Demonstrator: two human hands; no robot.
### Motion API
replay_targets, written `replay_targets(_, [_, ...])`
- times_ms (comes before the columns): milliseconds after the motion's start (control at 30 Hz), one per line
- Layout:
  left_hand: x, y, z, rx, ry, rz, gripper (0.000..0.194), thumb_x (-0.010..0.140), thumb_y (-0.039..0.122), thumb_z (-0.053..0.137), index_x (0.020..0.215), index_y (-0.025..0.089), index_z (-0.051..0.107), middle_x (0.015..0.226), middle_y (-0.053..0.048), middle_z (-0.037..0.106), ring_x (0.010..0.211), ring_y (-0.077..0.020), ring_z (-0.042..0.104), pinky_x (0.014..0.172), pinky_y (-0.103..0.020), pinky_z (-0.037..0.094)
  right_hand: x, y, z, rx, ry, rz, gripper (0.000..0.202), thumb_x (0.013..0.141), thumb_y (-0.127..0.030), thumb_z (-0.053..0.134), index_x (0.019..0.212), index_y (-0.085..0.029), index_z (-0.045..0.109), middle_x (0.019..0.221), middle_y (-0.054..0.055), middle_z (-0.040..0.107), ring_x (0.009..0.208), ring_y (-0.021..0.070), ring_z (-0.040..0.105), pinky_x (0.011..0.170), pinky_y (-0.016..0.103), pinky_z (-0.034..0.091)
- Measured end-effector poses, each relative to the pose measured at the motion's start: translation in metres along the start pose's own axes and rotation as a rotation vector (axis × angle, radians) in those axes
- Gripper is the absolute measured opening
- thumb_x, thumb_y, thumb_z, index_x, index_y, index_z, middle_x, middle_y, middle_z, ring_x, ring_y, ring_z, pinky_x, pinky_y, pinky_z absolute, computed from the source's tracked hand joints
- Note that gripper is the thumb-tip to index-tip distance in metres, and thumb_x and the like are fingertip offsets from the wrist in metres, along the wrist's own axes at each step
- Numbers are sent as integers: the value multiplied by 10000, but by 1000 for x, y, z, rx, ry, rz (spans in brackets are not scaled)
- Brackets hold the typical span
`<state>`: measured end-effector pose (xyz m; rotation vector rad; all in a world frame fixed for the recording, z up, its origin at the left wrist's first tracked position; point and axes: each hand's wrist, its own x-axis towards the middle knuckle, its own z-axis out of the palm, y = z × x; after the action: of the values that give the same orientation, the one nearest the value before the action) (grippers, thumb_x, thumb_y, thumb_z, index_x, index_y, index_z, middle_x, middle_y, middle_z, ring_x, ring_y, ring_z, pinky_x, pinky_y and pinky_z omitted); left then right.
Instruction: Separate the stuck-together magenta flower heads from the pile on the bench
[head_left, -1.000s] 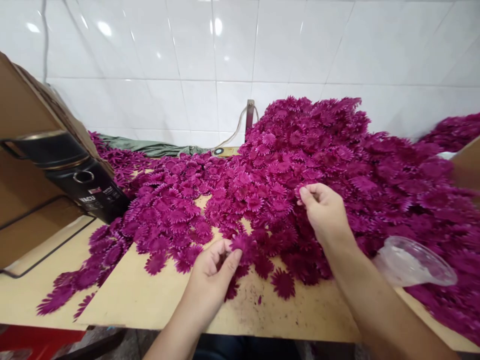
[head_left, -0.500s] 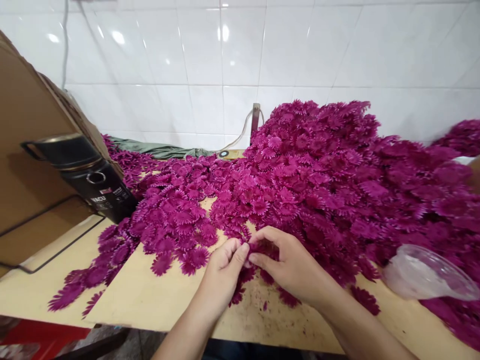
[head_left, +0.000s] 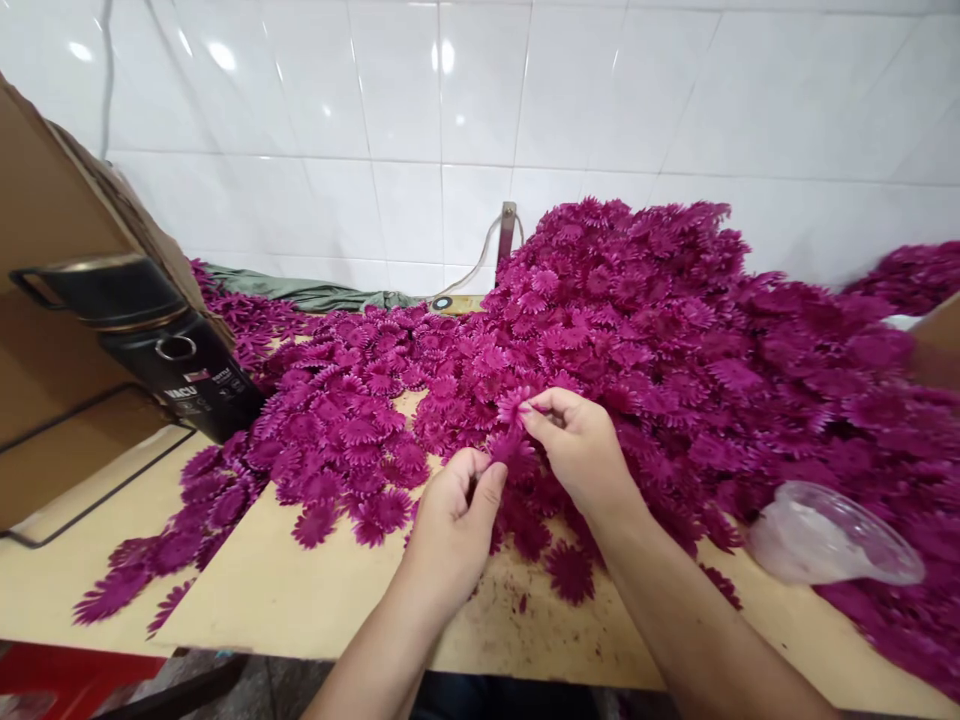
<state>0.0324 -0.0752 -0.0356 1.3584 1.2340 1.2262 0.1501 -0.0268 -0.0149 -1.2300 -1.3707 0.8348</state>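
Between finger and thumb, my right hand (head_left: 583, 450) pinches a magenta fabric flower (head_left: 513, 404) by its edge, just in front of the big heap. My left hand (head_left: 459, 515) is lower and to the left, thumb and fingers closed on the edge of another magenta flower (head_left: 511, 452). The two flowers lie close together; whether they touch, I cannot tell. A heap of similar flowers (head_left: 630, 290) rises behind and to the right of my hands. One loose flower (head_left: 570, 572) lies on the wooden tabletop (head_left: 300, 610) below my right wrist.
At the left, a black bottle (head_left: 176, 350) leans by a cardboard box (head_left: 45, 200) and a thin black wire frame (head_left: 105, 490). A clear plastic tub (head_left: 825, 535) with whitish contents sits at the right. Green cloth (head_left: 300, 290) lies along the tiled wall (head_left: 405, 90).
My right hand has moved up and away from my left hand, a flower now showing in its fingertips. My left hand has stayed nearly in place, and the view has shifted slightly.
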Motion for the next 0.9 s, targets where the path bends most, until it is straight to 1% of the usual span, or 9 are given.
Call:
replay_targets(167, [-3,4,-1,-127,29,-25,327,760,422,490,568,199,346,553,62,298,514,-91,271,496,-200,291,5,-9,9,-59,10,-48,145,650,-271,513,542,-176,494,442,-59,394,426,87,350,438,229,274])
replay_targets(300, [-5,5,-2,-206,38,-57,307,754,438,507,605,196,392,580,56,352,539,-96,317,528,-203,322,8,-13,13,-112,18,-104,148,668,-253,503,541,-180,488,459,-55,407,442,89,365,458,231,277])
replay_targets(467, [0,3,-5,-197,17,-58,303,732,422,548,584,184,434,558,57,379,517,-92,332,511,-202,319,17,-6,16,-81,-9,-28,165,670,-256,508,527,-186,463,441,-68,373,425,84,333,451,229,261])
replay_targets(567, [2,-3,-9,-263,11,-107,302,688,404,604,557,179,452,533,57,410,509,-90,371,513,-200,334,16,-3,10,-12,-154,8,191,697,-285,488,541,-189,435,449,-73,361,427,79,315,443,221,260])
replay_targets(633, [1,-9,-10,-310,18,-188,273,658,405,634,576,178,507,549,42,483,540,-106,443,556,-216,375,9,-3,5,18,-275,7,181,728,-296,463,586,-186,436,487,-70,374,450,78,329,453,215,277])
replay_targets(700, [0,-13,-10,-311,77,-268,251,631,425,658,657,186,585,656,2,590,670,-153,537,652,-249,416,0,-4,1,2,-333,-4,177,765,-298,432,629,-185,437,527,-68,364,477,78,333,469,211,295])
replay_targets(767, [1,-15,-10,-284,137,-285,303,613,455,672,777,203,631,834,-35,648,868,-203,561,767,-280,418,-8,-4,-1,-47,-366,-26,209,795,-320,417,636,-186,424,560,-64,349,503,79,333,486,212,310])
replay_targets(833, [2,-14,-9,-252,80,-231,346,615,477,666,830,208,640,917,-45,652,960,-219,545,829,-293,406,-14,-3,-3,-97,-398,-48,238,809,-363,428,650,-185,428,597,-53,378,542,85,363,517,217,339])
replay_targets(900, [5,-11,-9,-224,-64,-146,331,652,483,633,821,198,643,876,-39,657,901,-206,564,825,-295,416,-17,0,-4,-122,-431,-53,241,798,-397,468,695,-179,458,651,-38,443,593,94,413,561,226,373])
